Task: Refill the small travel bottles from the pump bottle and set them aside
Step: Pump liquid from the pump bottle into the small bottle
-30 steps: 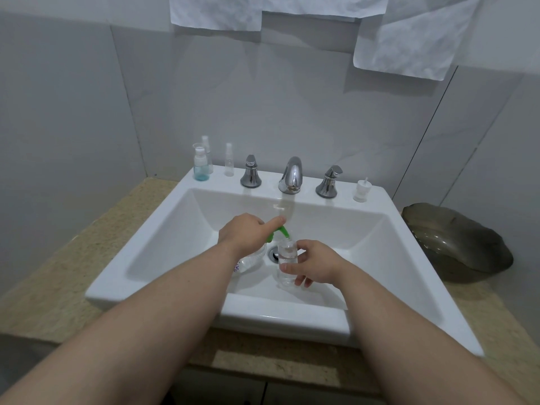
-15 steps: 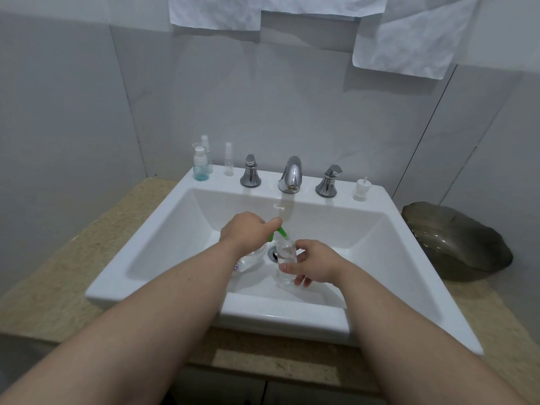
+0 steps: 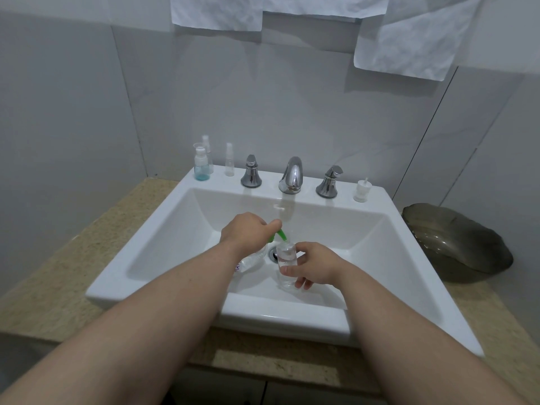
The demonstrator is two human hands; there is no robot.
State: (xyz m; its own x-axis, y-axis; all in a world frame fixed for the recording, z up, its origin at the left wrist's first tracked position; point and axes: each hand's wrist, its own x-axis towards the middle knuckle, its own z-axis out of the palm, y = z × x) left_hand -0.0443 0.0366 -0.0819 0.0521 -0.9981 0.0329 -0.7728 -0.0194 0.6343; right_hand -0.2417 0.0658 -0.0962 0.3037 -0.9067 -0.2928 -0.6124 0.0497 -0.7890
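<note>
Over the basin of the white sink (image 3: 152,247), my left hand (image 3: 247,232) presses down on the green pump head (image 3: 281,234) of a clear pump bottle (image 3: 248,262), which my wrist mostly hides. The green spout points into the open neck of a small clear travel bottle (image 3: 286,263). My right hand (image 3: 314,266) grips that bottle upright just beside the drain. A blue-tinted small bottle (image 3: 201,166) and two slim clear bottles (image 3: 229,163) stand on the sink ledge at back left. A loose white cap (image 3: 361,190) rests on the ledge at back right.
The chrome faucet (image 3: 292,175) and its two handles (image 3: 250,175) line the back ledge. A dark shell-shaped dish (image 3: 455,244) lies on the beige counter (image 3: 58,273) right of the sink. White towels (image 3: 409,39) hang on the wall above.
Almost nothing has moved. My left hand has dipped slightly on the pump head while the right hand keeps the travel bottle in place.
</note>
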